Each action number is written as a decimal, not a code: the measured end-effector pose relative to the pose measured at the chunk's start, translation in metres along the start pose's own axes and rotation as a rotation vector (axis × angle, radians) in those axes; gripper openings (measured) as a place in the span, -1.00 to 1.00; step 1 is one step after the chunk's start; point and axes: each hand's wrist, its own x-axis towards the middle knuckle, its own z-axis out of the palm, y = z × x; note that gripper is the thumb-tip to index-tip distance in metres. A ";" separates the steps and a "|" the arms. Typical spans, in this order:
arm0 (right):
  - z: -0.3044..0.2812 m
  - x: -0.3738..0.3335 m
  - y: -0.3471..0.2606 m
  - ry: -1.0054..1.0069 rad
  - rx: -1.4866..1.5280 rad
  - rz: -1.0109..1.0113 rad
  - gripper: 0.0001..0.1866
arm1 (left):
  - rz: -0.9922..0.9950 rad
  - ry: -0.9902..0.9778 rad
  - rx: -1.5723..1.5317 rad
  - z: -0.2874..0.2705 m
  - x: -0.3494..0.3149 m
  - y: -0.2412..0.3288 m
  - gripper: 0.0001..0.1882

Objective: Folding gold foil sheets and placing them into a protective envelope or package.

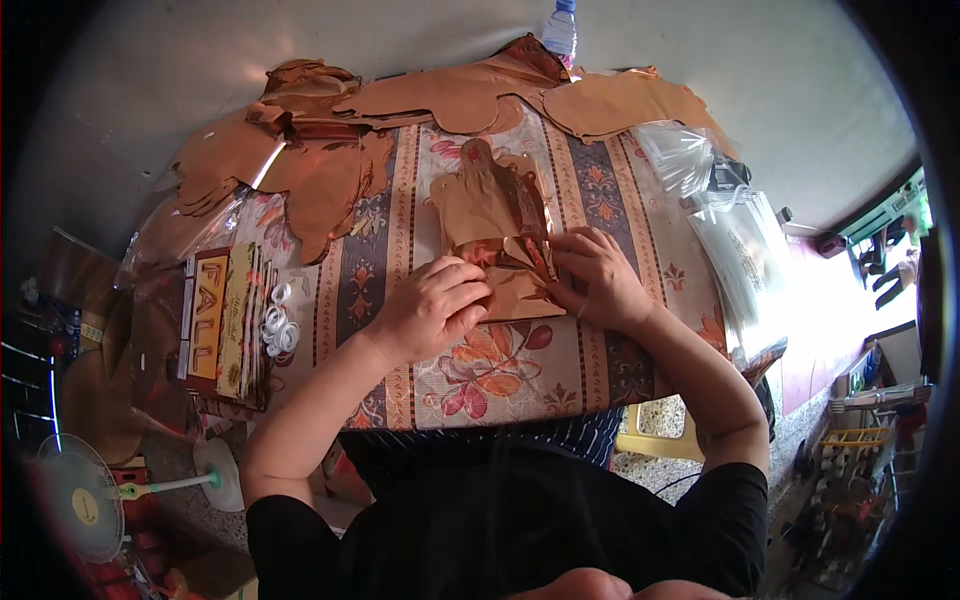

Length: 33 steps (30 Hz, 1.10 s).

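In front of me on the table lies a copper-coloured foil piece (pixel 490 215), which looks like a flat, folded foil balloon. Its near part is folded over and creased, with shiny edges showing. My left hand (pixel 432 305) is at its near left side, fingers curled and closed on the edge. At the near right side, my right hand (pixel 598 280) grips the fold between thumb and bent fingers. Both palms face down, so the fingertips are partly hidden.
More flat copper foil pieces (pixel 450 95) lie along the far edge. A stack of printed cards (pixel 235 320) and small white ribbon rolls (pixel 280 325) sit on the left. Clear plastic bags (pixel 740 250) lie right. A bottle (pixel 562 35) stands behind; a fan (pixel 85 500) is lower left.
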 end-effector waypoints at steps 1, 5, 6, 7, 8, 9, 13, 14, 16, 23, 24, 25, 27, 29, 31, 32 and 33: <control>-0.001 0.000 0.001 -0.015 0.009 0.000 -0.62 | -0.017 -0.014 0.004 -0.001 0.001 0.003 -0.79; -0.004 0.000 0.002 -0.033 0.034 0.019 -0.53 | -0.062 -0.030 0.025 0.004 -0.004 0.000 -0.71; -0.005 0.001 0.001 -0.035 0.035 0.017 -0.53 | -0.065 -0.028 0.026 0.005 -0.005 0.000 -0.71; -0.007 0.001 -0.002 -0.027 0.089 0.071 -0.49 | -0.073 -0.025 0.035 0.005 -0.005 0.001 -0.70; -0.009 0.002 -0.004 -0.020 0.143 0.124 -0.45 | -0.083 -0.022 0.045 0.006 -0.005 0.001 -0.69; -0.011 0.004 -0.009 -0.023 0.143 0.121 -0.45 | -0.086 -0.020 0.046 0.006 -0.004 0.001 -0.69; -0.007 0.008 -0.033 -0.051 -0.068 -0.002 -0.46 | -0.083 -0.035 0.030 0.005 -0.004 0.001 -0.72; 0.000 0.011 -0.040 -0.112 -0.099 -0.065 -0.45 | -0.092 -0.036 0.038 0.005 -0.004 0.001 -0.74; 0.008 0.011 -0.044 -0.287 -0.125 -0.091 -0.39 | -0.086 -0.035 0.037 0.007 -0.004 0.001 -0.74; 0.016 0.002 -0.033 -0.365 -0.213 -0.122 -0.23 | -0.093 -0.072 0.016 0.004 -0.005 0.004 -0.68; 0.016 0.003 -0.033 -0.367 -0.209 -0.120 -0.23 | -0.095 -0.075 0.013 0.002 -0.008 0.004 -0.68; 0.017 0.003 -0.033 -0.375 -0.212 -0.113 -0.20 | -0.123 -0.146 0.018 -0.001 -0.011 0.003 -0.60; 0.015 0.004 -0.033 -0.387 -0.213 -0.102 -0.17 | -0.150 -0.218 0.016 -0.007 -0.017 0.004 -0.52; 0.014 0.005 -0.033 -0.405 -0.205 -0.111 -0.13 | -0.082 -0.374 0.133 -0.016 -0.023 0.007 -0.38; 0.016 0.006 -0.032 -0.396 -0.200 -0.110 -0.13 | -0.112 -0.457 0.205 -0.026 -0.031 0.008 -0.33; 0.016 0.006 -0.032 -0.385 -0.199 -0.113 -0.13 | -0.111 -0.475 0.207 -0.032 -0.033 0.008 -0.32; 0.016 0.006 -0.032 -0.383 -0.196 -0.118 -0.13 | -0.109 -0.493 0.211 -0.036 -0.035 0.008 -0.32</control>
